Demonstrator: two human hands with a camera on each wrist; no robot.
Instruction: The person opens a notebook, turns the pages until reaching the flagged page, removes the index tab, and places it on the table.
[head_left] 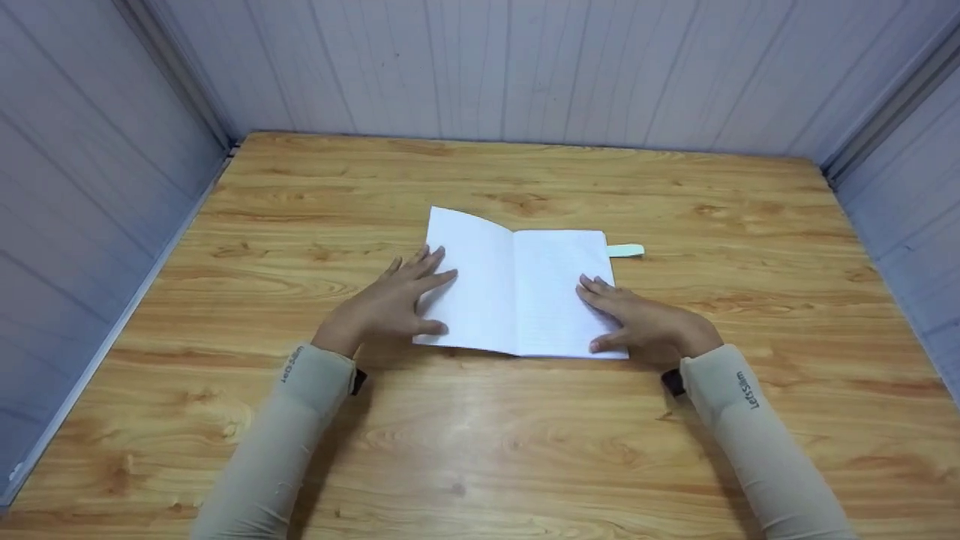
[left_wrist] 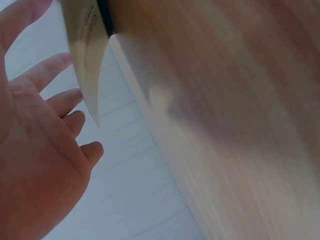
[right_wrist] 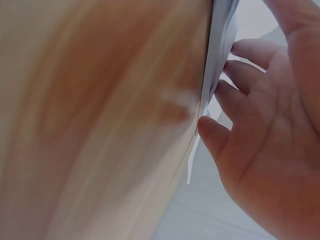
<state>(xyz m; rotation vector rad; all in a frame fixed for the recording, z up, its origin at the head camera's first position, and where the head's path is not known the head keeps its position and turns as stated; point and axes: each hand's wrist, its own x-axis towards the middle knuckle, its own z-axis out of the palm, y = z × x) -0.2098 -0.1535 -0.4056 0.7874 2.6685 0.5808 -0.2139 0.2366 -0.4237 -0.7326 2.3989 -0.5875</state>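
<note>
The notebook [head_left: 517,289] already lies open on the desk [head_left: 480,450]; left hand [head_left: 390,304] and right hand [head_left: 645,322], fingers straight, seemingly press its pages flat.

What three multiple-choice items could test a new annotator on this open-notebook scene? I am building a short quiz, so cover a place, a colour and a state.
1. Where does the notebook lie?
A. near the middle of the wooden table
B. against the back wall
C. at the table's left edge

2. What colour are the open pages?
A. yellow
B. white
C. black

3. How are the two hands placed?
A. both lifted well clear of the notebook
B. both curled into fists
C. left hand at the left page's outer edge, right hand on the right page, fingers fairly straight

Answers:
1 A, bare wood shows on every side of it in the head view.
2 B, both pages look white.
3 C, each hand lies at its own side of the spread with fingers extended.
</note>
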